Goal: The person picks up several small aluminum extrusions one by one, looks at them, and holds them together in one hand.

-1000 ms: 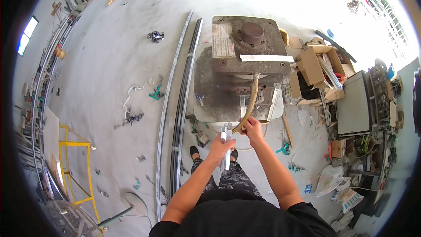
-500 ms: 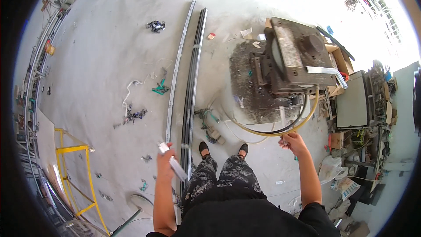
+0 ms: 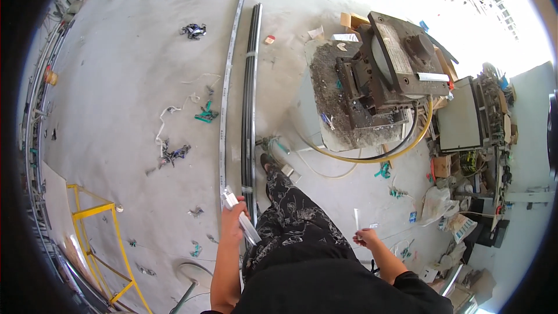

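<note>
Grips silver profiles (image 3: 251,233) in the left hand (image 3: 232,224) with wrapped fingers; pinches a white strip (image 3: 356,218) between thumb and fingers of the right hand (image 3: 366,237). Ahead and right of the right grip, note a carton (image 3: 442,167) and a bag (image 3: 437,203); cannot tell contents. Directly ahead, note a press (image 3: 401,52) with looped hose (image 3: 349,159); ahead of the left grip, long rails (image 3: 251,93).

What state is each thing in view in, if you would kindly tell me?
Left grip: closed around silver metal pieces
Right grip: closed on a pale strip
Silver metal pieces: held, tilted
Pale strip: held by one end
Yellow hose: bent in a wide curve
Dark long bars: lying side by side on the floor
Brown machine: cannot tell whether it is running
</note>
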Tool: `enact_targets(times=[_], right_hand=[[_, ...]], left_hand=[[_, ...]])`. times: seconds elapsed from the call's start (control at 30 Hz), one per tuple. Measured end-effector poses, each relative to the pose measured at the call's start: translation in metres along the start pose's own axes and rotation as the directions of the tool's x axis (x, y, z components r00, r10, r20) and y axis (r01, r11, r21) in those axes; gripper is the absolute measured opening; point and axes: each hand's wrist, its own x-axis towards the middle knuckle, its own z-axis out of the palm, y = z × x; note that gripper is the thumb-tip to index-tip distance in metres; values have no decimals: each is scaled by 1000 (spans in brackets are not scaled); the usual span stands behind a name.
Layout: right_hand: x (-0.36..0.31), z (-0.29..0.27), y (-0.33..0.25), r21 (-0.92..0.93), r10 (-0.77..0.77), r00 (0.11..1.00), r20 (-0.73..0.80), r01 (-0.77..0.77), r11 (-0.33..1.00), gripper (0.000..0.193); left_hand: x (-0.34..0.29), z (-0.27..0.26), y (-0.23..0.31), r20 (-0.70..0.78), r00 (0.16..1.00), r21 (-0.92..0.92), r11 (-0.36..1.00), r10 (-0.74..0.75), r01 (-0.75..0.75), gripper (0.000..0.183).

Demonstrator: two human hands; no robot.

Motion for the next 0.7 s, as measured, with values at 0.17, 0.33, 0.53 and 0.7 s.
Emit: enact_targets(times=[0.17, 0.33, 0.53, 0.7], right_hand=[[-15, 27, -46, -163, -141, 985, 99, 156, 974, 16], [-34, 5, -78, -196, -248, 969, 9, 245, 949, 16], [-58, -31, -73, -108, -245, 960, -135, 231, 967, 14], [-100, -24, -108, -170, -689, 723, -36, 675, 718, 18]], left_hand=[[4, 1, -21, 75, 993, 77, 994, -88, 82, 23], [16, -10, -12, 54, 993, 85, 992, -102, 98, 20], [44, 0, 2, 130, 990, 128, 991, -51, 34, 25], [42, 79, 8, 227, 974, 220, 975, -10, -42, 23]])
